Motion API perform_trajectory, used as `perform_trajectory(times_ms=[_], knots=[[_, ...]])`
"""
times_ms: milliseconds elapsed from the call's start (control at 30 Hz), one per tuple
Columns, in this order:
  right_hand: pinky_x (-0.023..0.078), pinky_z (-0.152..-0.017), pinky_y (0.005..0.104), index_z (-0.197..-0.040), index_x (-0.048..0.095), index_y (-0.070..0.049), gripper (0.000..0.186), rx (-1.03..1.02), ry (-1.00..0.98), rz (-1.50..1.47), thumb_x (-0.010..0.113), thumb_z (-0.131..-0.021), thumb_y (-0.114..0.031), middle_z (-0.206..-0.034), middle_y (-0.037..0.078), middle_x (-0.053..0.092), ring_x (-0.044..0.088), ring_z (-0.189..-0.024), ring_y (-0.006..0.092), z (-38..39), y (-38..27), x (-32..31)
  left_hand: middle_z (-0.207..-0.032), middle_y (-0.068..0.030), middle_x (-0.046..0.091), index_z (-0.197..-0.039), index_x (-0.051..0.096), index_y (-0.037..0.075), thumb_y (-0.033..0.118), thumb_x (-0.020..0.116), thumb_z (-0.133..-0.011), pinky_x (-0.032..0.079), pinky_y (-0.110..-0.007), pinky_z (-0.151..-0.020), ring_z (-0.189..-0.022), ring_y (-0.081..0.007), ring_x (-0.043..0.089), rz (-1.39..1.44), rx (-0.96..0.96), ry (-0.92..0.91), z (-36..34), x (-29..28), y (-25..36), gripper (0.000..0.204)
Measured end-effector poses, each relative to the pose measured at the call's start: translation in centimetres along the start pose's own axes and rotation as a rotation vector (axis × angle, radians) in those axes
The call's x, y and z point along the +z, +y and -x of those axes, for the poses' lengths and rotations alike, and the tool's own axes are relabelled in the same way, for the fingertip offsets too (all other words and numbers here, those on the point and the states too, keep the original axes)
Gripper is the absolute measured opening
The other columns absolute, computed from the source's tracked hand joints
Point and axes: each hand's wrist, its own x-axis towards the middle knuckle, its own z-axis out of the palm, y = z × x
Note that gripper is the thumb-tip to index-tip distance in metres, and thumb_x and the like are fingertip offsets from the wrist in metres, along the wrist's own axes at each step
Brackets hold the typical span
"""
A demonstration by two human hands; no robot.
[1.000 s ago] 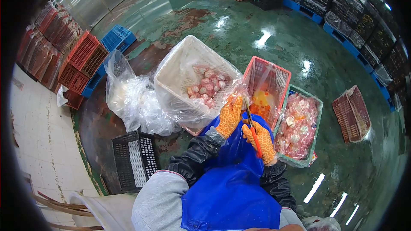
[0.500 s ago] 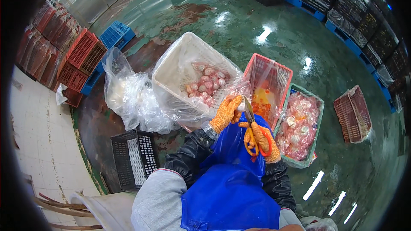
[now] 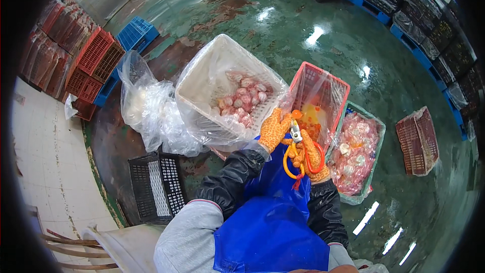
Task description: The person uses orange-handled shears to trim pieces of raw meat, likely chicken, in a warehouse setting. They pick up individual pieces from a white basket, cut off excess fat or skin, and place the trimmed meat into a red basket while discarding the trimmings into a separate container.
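My right hand (image 3: 312, 155), in an orange patterned glove, grips a pair of scissors (image 3: 295, 131) with orange and red loop handles. The blades point away from me, and a small orange piece (image 3: 297, 114) shows at their tips. Close beside them, my left hand (image 3: 275, 129), gloved alike, has its fingers curled in; what they hold is hidden. Ahead of it, a white crate (image 3: 206, 53) lined with clear plastic holds many pinkish round pieces in wrap (image 3: 246, 94). A red crate (image 3: 345, 91), also lined, contains orange pieces in yellowish liquid (image 3: 311, 119).
On the right stands a green crate (image 3: 380, 139) of pink-wrapped pieces, with a dark red crate (image 3: 418, 140) farther off. Clear plastic bags (image 3: 161, 121) and a black crate (image 3: 157, 187) lie at left. Stacked crates (image 3: 93, 60) line the left wall. The green floor (image 3: 283, 30) looks wet.
The scissors have turned so their blades look shorter and closer together, with the orange piece now at the tips. My left hand has moved slightly right and toward me.
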Motion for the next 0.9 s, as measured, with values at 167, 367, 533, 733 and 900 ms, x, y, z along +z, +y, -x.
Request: perform_trajectory(times_ms=[167,367,533,733,900], knots=[[0.042,-0.042,0.0207,-0.106,0.054,0.0,0.05,-0.023,0.159,0.207,0.042,-0.09,-0.046,-0.064,0.004,0.056,0.05,-0.046,0.0094,-0.5,-0.6,0.9,-0.083,-0.0125,0.063,-0.109,0.049,0.001,0.04,0.052,-0.086,0.048,-0.036,-0.057,-0.072,-0.0228,0.061,0.02,0.015,-0.038,-2.1,1.0,-4.5,0.045],[0.041,-0.041,0.0234,-0.117,0.047,0.002,0.046,-0.431,0.269,0.127,0.047,-0.09,-0.036,-0.068,0.007,0.054,0.045,-0.048,0.0116,1.8,0.4,-2.4,-0.089,-0.0147,0.058,-0.123,0.04,0.003,0.043,0.057,-0.083,0.047,-0.032,-0.065,-0.074,-0.0227,0.058,-0.032,0.103,-0.039,-2.6,0.4,-6.2,0.059],[0.045,-0.06,0.0235,-0.122,0.044,-0.001,0.043,-0.623,0.63,0.142,0.05,-0.088,-0.028,-0.083,0.008,0.055,0.051,-0.067,0.013,3.4,3.6,-10.4,-0.103,-0.0223,0.054,-0.113,0.047,0.0,0.044,0.057,-0.078,0.045,-0.044,-0.076,-0.091,-0.0346,0.055,-0.776,0.264,0.154,-6.2,-4.5,-12.4,0.057],[0.046,-0.067,0.0262,-0.123,0.044,-0.003,0.041,-0.416,0.631,-0.017,0.05,-0.088,-0.024,-0.088,0.008,0.055,0.052,-0.073,0.0142,5.6,3.4,-10.0,-0.109,-0.0164,0.058,-0.104,0.053,0.005,0.033,0.061,-0.072,0.046,-0.042,-0.081,-0.1,-0.0315,0.057,-1.067,-0.223,-0.024,-14.2,-11.3,-18.8,0.043],[0.046,-0.067,0.0252,-0.121,0.047,-0.003,0.036,-0.41,0.691,0.015,0.049,-0.089,-0.021,-0.086,0.007,0.053,0.052,-0.072,0.0127,5.7,3.4,-8.7,-0.115,-0.0145,0.056,-0.111,0.058,0.011,0.036,0.053,-0.077,0.039,-0.039,-0.094,-0.11,-0.0298,0.051,-1.186,-0.416,-0.197,-14.6,-11.0,-23.2,0.042]])
